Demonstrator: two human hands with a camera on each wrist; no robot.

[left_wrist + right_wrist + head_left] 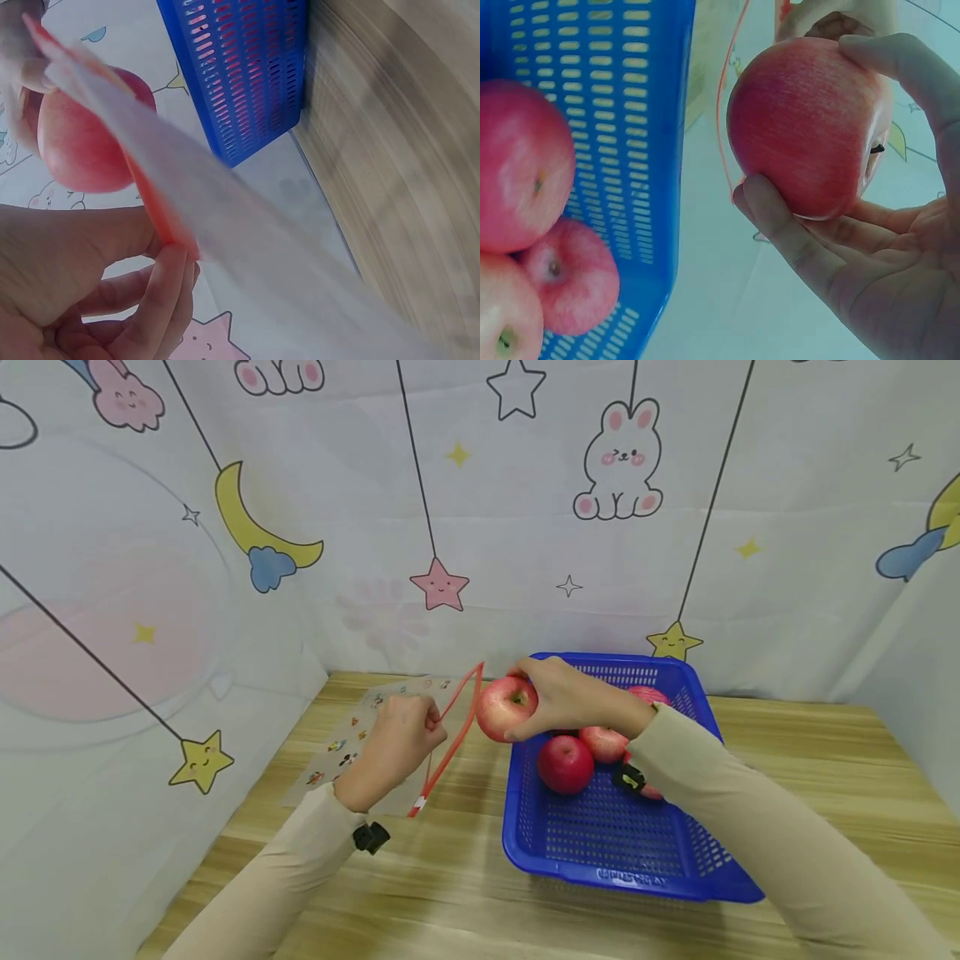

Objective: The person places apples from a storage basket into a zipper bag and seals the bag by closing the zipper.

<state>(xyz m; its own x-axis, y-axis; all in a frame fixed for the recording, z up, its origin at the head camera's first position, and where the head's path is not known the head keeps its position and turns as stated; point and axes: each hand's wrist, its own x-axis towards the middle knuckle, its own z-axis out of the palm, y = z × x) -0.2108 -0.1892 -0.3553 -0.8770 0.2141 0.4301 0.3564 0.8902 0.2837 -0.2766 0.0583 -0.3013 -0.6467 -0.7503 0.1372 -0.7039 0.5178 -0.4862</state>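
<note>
Clearly, the relation that counted most was between one red apple (506,708) and the red-edged mouth of a clear zip bag (330,768) printed with small cartoon figures. Near the middle of the head frame, the apple hung just right of that mouth, its left side meeting the red zip strip (447,762) in the picture; whether they truly touched could not be told. The strip slanted from upper right to lower left, ending near a white slider (420,802), and the bag's body spread leftward from it.

The right hand (558,693) was the one on the apple, gripping it from the right with thumb and fingers curled about its sides. The stem end faced the head camera, so the apple's axis pointed roughly toward the viewer rather than at the bag. Left of centre, the left hand (401,735) pinched the strip between thumb and fingers, as the left wrist view confirmed.

Right of centre, below the right forearm, a blue plastic basket (512,827) stood on the wooden counter (810,793), holding more apples (566,765) in its upper part.
</note>
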